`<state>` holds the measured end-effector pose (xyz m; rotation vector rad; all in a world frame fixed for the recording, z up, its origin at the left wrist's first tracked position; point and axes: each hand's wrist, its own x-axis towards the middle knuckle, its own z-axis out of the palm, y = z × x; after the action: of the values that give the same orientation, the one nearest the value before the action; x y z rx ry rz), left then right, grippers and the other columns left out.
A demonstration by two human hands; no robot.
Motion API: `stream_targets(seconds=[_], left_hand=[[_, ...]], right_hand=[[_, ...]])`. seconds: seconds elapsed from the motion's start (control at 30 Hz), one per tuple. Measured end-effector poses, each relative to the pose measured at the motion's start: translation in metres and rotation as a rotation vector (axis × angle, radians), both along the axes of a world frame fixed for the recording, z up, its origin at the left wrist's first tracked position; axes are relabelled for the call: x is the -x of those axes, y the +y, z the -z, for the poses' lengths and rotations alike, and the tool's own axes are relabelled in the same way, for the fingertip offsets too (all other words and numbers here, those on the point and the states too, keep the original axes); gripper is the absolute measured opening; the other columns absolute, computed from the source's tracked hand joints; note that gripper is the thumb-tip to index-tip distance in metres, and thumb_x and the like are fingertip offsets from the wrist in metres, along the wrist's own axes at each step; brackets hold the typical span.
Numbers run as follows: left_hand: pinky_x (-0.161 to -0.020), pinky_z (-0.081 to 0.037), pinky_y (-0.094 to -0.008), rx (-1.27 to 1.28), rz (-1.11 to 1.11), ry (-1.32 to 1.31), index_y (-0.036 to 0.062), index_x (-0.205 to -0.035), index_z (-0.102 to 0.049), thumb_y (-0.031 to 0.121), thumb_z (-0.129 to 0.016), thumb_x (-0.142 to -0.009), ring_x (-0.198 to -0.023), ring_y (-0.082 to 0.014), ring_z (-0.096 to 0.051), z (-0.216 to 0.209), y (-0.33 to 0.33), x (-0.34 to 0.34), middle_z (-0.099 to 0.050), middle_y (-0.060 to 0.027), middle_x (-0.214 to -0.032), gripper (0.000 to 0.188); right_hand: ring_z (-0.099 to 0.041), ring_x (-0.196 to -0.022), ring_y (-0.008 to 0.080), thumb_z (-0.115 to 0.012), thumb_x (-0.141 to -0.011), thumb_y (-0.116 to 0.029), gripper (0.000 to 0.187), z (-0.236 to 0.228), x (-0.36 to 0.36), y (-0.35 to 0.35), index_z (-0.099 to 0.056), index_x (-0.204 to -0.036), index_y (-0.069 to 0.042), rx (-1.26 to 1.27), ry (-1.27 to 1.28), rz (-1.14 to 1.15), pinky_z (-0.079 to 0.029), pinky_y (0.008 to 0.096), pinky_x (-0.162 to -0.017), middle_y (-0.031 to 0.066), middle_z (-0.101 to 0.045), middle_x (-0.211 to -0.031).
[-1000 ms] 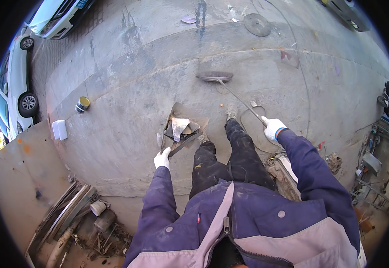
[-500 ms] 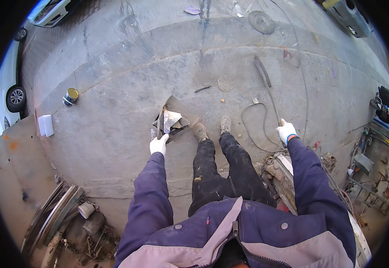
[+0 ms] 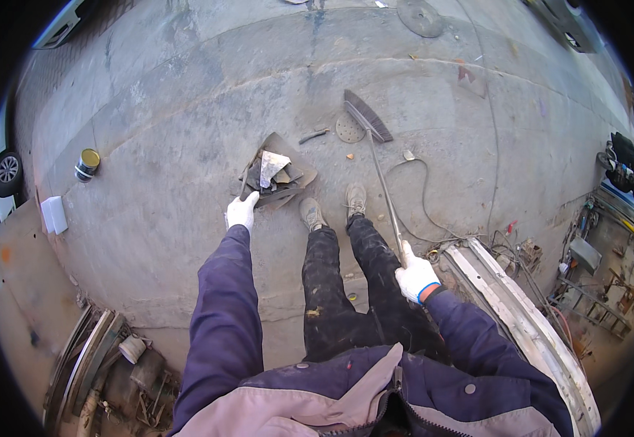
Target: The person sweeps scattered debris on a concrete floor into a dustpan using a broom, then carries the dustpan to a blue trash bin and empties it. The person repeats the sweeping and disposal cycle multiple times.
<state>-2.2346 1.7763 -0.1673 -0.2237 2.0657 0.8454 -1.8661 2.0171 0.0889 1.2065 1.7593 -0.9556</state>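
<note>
My gloved left hand is closed round the handle of a dustpan that rests on the concrete, left of my shoes. Inside the pan lie dark broken pieces and one pale, jagged scrap. In my gloved right hand is the pole of a broom, reaching away from me. Its dark bristle head lies on the floor beside a small round drain cover. Between the broom head and the dustpan are a short dark strip and a small orange bit.
A can and a white block stand at left. A thin cable curls across the floor on the right, near long white metal rails. Scrap parts pile up at lower left. Parked cars line the left edge.
The broom head has swung left toward the drain cover, and my right hand has come inward and nearer to me. My left hand still grips the dustpan, which now sits flatter, showing more of its inside.
</note>
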Motion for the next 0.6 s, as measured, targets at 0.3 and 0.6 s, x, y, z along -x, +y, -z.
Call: stream_targets(seconds=[0.3, 0.6], left_hand=[[-0.076, -0.05, -0.0321, -0.013, 0.084, 0.086, -0.0045, -0.102, -0.074, 0.034, -0.08, -0.083, -0.081, -0.0164, -0.066, 0.001, 0.028, -0.004, -0.075, -0.0106, -0.09, 0.043], [-0.076, -0.05, -0.0336, -0.036, -0.034, 0.056, -0.0046, -0.101, -0.074, 0.031, -0.079, -0.081, -0.081, -0.017, -0.065, -0.039, -0.027, -0.004, -0.075, -0.011, -0.09, 0.041]], right_hand=[[-0.067, -0.096, 0.0479, -0.055, -0.087, -0.019, 0.078, -0.033, 0.013, -0.011, -0.026, -0.158, -0.003, 0.278, 0.045, -0.182, -0.052, 0.0486, -0.089, 0.0327, -0.068, -0.101], [-0.068, -0.089, 0.0461, -0.055, -0.086, -0.02, 0.077, -0.115, 0.031, 0.023, -0.031, -0.158, -0.014, 0.335, 0.008, -0.335, -0.054, 0.0486, -0.084, 0.0313, -0.068, -0.099]])
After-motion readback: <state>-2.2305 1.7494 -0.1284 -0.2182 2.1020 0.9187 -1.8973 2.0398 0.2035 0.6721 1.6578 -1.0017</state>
